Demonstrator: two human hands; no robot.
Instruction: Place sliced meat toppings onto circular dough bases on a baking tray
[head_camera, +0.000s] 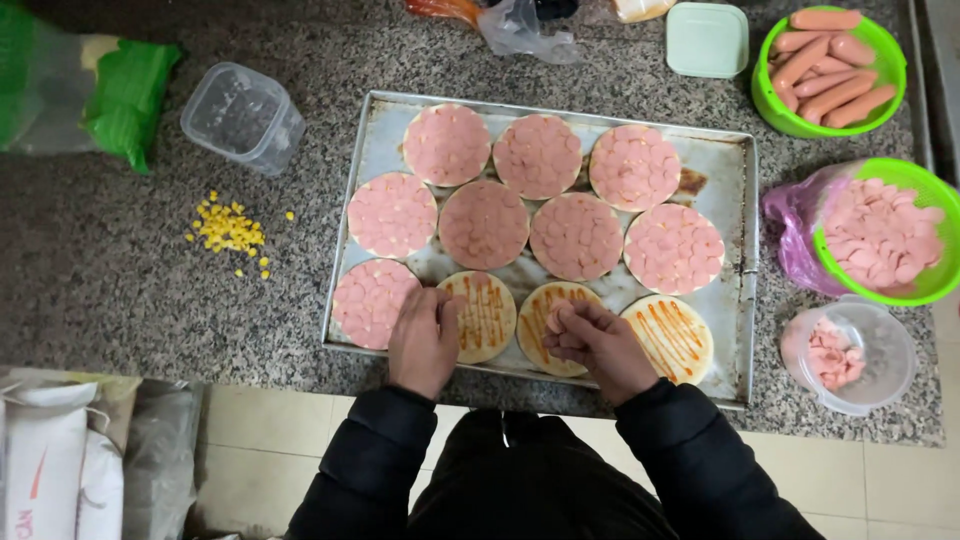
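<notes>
A metal baking tray (735, 200) lies on the granite counter with round dough bases on it. Several bases are covered in pink sausage slices (575, 235). Three bases in the front row carry only orange sauce stripes; one sauced base (488, 312) sits beside my left hand (422, 340), which rests with its fingertips on that base's left edge. My right hand (598, 345) is curled over the middle sauced base (545, 305) and holds a few pink sausage slices in its fingers. The third sauced base (672, 335) lies bare at the right.
A green bowl of sliced sausage (885, 235) and a clear tub of slices (850, 355) stand right of the tray. A green bowl of whole sausages (830, 70) is at the back right. Loose corn kernels (228, 230) and an empty clear container (243, 115) lie left.
</notes>
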